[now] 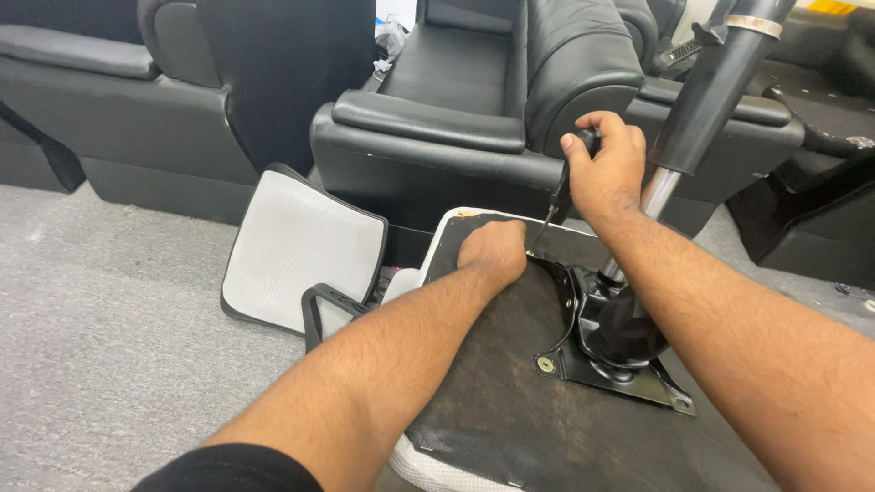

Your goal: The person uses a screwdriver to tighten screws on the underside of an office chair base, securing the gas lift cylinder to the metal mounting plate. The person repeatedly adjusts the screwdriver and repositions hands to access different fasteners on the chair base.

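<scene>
Carpet (109, 346) of grey pile carries a white chair backrest panel (305, 251), then the upturned black fabric-covered seat underside (510, 401) where the left hand (494, 252) presses curled, while the right hand (603, 169) grips a black-handled tool (567, 187) beside the gas-lift column (702, 100).

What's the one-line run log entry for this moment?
left hand: fist pressed on seat underside | right hand: gripping black tool handle | mounting plate: on seat | gas column: tilted
</scene>
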